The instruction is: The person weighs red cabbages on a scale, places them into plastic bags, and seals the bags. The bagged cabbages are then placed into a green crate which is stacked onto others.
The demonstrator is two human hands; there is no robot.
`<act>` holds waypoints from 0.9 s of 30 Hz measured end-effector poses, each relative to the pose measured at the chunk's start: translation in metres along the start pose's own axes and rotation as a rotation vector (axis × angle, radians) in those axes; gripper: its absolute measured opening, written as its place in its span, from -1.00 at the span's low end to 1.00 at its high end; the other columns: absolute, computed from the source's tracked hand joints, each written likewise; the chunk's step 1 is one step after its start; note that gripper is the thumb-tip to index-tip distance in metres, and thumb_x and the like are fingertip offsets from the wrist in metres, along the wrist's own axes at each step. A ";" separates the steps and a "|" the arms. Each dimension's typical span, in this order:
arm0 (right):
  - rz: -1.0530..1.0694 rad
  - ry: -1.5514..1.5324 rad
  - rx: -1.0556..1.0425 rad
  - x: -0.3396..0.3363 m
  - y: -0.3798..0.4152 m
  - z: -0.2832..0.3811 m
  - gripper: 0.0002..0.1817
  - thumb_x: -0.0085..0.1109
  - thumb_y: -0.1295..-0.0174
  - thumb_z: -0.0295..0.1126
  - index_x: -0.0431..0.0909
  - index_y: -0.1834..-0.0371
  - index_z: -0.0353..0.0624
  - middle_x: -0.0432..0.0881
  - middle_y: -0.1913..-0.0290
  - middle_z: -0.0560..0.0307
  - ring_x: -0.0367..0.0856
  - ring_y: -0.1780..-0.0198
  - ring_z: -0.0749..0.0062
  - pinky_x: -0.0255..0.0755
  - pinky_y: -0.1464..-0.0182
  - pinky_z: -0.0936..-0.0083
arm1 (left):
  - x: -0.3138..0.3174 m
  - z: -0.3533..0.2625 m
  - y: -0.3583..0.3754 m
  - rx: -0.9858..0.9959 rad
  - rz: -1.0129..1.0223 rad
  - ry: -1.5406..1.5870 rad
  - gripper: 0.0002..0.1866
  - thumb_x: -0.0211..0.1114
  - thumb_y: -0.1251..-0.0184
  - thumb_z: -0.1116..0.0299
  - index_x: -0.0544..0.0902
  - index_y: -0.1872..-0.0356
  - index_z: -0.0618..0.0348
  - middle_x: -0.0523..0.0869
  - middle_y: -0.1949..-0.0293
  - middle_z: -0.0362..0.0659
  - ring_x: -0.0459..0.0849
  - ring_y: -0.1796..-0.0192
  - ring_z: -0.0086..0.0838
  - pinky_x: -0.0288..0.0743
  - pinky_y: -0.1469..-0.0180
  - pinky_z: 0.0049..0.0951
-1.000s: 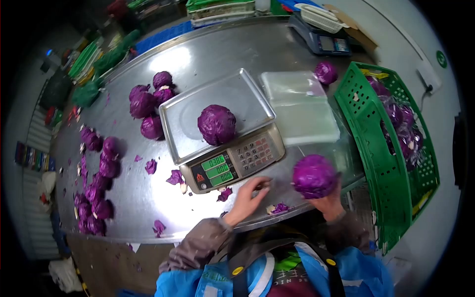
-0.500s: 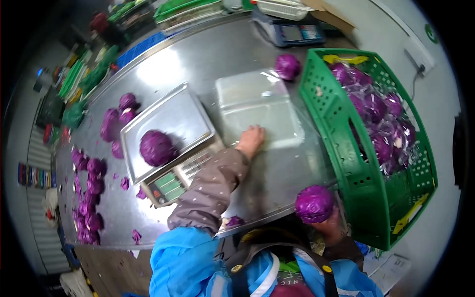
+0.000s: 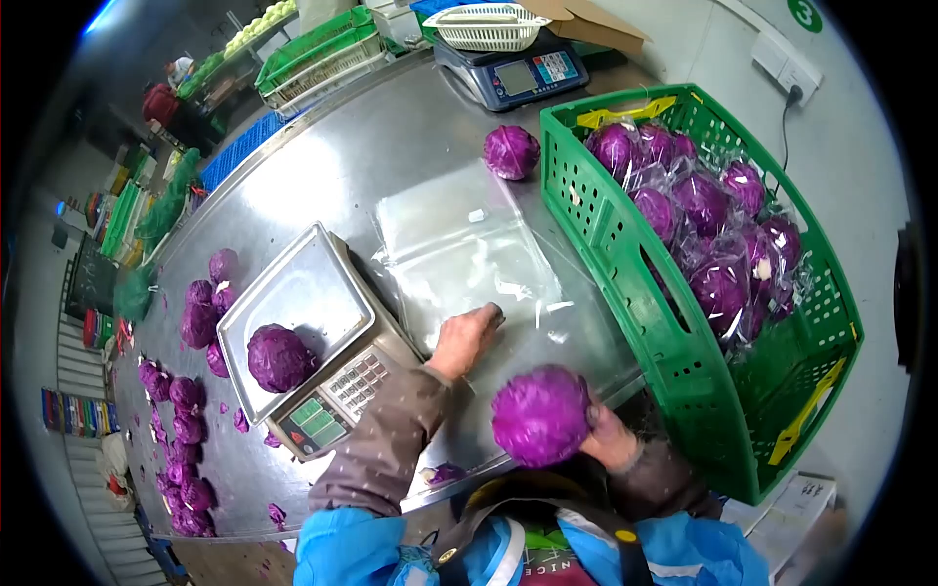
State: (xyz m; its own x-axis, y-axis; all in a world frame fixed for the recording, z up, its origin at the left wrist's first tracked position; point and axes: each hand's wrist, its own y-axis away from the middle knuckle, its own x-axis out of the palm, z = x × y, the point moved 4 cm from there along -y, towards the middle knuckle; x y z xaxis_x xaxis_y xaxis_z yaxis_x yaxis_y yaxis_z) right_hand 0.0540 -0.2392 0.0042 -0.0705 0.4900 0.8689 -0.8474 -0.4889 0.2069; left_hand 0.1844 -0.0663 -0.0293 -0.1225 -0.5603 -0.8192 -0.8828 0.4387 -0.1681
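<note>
Our right hand [image 3: 606, 436] grips a purple cabbage [image 3: 537, 414] close to us by the surface [image 3: 396, 122]; we should cup it firmly. Our left hand [image 3: 465, 342] curls at clear bags [image 3: 467, 244]; whether pinching one, we cannot tell.

right hand [image 3: 612, 438] partly hidden behind held cabbage [image 3: 538, 415], scale display [image 3: 318, 422] unreadable, wall sign [image 3: 806, 14] cut off

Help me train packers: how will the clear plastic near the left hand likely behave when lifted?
The clear plastic will probably flop, since it looks thin and lies flat. Its glossy highlights suggest it may be slippery to grip.
</note>
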 end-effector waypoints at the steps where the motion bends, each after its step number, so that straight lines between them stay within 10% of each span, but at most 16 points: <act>1: 0.000 -0.018 -0.025 0.007 -0.010 0.002 -0.14 0.32 0.10 -0.15 0.08 -0.25 -0.20 0.28 -0.18 0.00 0.31 -0.18 0.27 0.26 -0.21 0.24 | -0.014 -0.015 0.006 -0.068 -0.109 0.151 -0.82 0.12 -0.21 0.34 0.52 0.18 0.08 0.61 0.48 0.02 0.57 0.40 -0.03 0.41 0.42 -0.20; 5: -0.217 0.192 -0.059 0.018 -0.044 0.009 -0.20 0.32 0.09 -0.08 0.18 -0.19 -0.21 0.37 -0.09 0.06 0.35 -0.13 0.29 0.29 -0.15 0.31 | -0.046 -0.025 0.034 -0.556 -0.076 0.825 -0.80 0.10 -0.28 0.35 0.60 0.29 0.28 0.52 0.64 -0.24 0.40 0.58 -0.61 0.31 0.52 -0.54; 8: -0.441 0.887 -0.380 0.010 -0.046 -0.003 -0.20 0.38 0.17 -0.19 0.19 -0.17 -0.19 0.42 0.03 0.06 0.41 -0.01 0.34 0.34 -0.07 0.42 | -0.059 -0.068 0.050 -0.233 -0.325 0.617 -0.84 0.11 -0.23 0.43 0.58 0.27 0.30 0.57 0.60 -0.12 0.46 0.59 -0.51 0.35 0.52 -0.49; 11: -0.581 1.154 -0.477 0.010 -0.049 -0.020 -0.20 0.41 0.22 -0.24 0.21 -0.13 -0.19 0.41 0.06 0.07 0.41 0.05 0.39 0.35 -0.01 0.47 | -0.035 -0.119 0.084 0.279 -0.155 0.429 -0.80 0.15 -0.05 0.53 0.57 0.25 0.20 0.59 0.48 -0.05 0.59 0.44 -0.17 0.48 0.40 -0.34; 13: -0.538 1.461 -0.540 0.011 -0.048 -0.017 -0.24 0.37 0.15 -0.32 0.18 -0.15 -0.17 0.40 0.04 0.06 0.40 0.03 0.40 0.38 0.01 0.47 | -0.035 -0.119 0.106 0.247 -0.163 0.443 -0.67 0.14 0.02 0.56 0.52 0.13 0.14 0.57 0.40 -0.08 0.58 0.39 -0.19 0.47 0.40 -0.30; 15: -0.518 0.455 -0.303 0.006 -0.043 -0.034 -0.27 0.31 0.08 -0.36 0.13 -0.18 -0.16 0.37 0.02 0.03 0.44 0.05 0.36 0.44 0.06 0.45 | -0.047 -0.095 0.127 0.014 -0.076 0.099 -0.55 0.12 0.04 0.57 0.45 0.01 0.07 0.50 0.31 -0.11 0.56 0.32 -0.21 0.47 0.39 -0.28; 20: -0.490 0.352 -0.151 0.039 -0.034 -0.056 -0.33 0.25 -0.01 -0.29 0.13 -0.17 -0.13 0.37 0.00 0.04 0.50 0.12 0.33 0.54 0.26 0.26 | -0.052 -0.047 0.152 -0.319 -0.349 0.067 -0.60 0.08 -0.05 0.56 0.39 0.00 0.21 0.51 0.31 0.01 0.55 0.30 -0.04 0.44 0.39 -0.13; 22: -0.511 0.222 -0.193 0.017 -0.044 -0.069 -0.35 0.26 0.00 -0.28 0.15 -0.15 -0.12 0.37 0.01 0.05 0.48 0.10 0.30 0.53 0.28 0.23 | -0.022 -0.029 0.169 -0.433 -0.007 0.276 -0.69 0.07 -0.10 0.53 0.39 0.08 0.32 0.56 0.45 0.15 0.55 0.38 0.08 0.40 0.38 -0.02; 25: -0.589 0.145 -0.302 0.004 -0.060 -0.068 -0.37 0.29 0.05 -0.32 0.21 -0.11 -0.15 0.36 0.00 0.02 0.41 0.03 0.19 0.47 0.18 0.17 | -0.025 -0.049 0.196 -0.311 -0.014 0.282 -0.79 0.05 -0.12 0.51 0.40 0.19 0.27 0.53 0.57 0.23 0.53 0.45 0.14 0.36 0.42 0.04; 27: -0.791 1.449 -0.779 0.038 -0.059 -0.045 -0.34 0.31 0.11 -0.38 0.22 -0.11 -0.19 0.35 -0.01 -0.05 0.35 -0.04 0.08 0.32 -0.01 0.17 | -0.044 -0.061 0.202 -0.305 -0.016 0.299 -0.80 0.05 -0.12 0.53 0.41 0.20 0.24 0.53 0.61 0.20 0.54 0.50 0.10 0.36 0.47 0.03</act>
State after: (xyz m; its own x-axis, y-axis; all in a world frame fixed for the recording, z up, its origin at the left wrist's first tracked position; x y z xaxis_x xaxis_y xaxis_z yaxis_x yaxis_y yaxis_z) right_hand 0.0782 -0.1592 0.0051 0.4343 0.7879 -0.4366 -0.8985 0.3442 -0.2725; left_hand -0.0160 0.0045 0.0061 -0.1942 -0.7639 -0.6154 -0.9739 0.2254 0.0275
